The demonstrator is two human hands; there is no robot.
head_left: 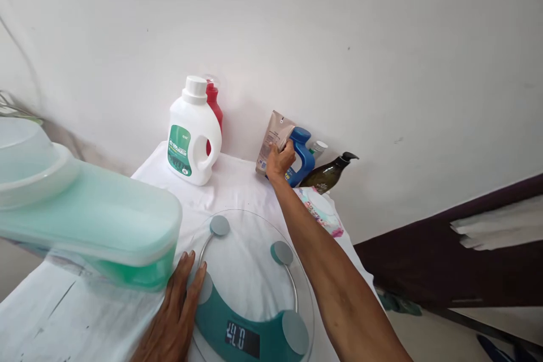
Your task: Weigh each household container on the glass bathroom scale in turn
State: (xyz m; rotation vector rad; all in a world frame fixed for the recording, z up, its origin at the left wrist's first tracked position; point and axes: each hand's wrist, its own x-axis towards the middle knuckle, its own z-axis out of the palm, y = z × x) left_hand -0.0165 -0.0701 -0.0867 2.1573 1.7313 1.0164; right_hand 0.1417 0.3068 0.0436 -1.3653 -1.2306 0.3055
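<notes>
My right hand reaches to the back of the table, its fingers curled on the right edge of a beige squeeze tube that leans toward the wall. Touching distance to its right is a blue bottle with a handle, partly covered by my fingers. My left hand lies flat with fingers stretched out at the left edge of a round glass bathroom scale. The scale's small screen is lit; I cannot read its digits surely.
A large pale-green container fills the near left. A white laundry detergent jug stands behind it, with a red bottle partly hidden. A dark pump bottle, a white-capped bottle and a patterned packet sit at right.
</notes>
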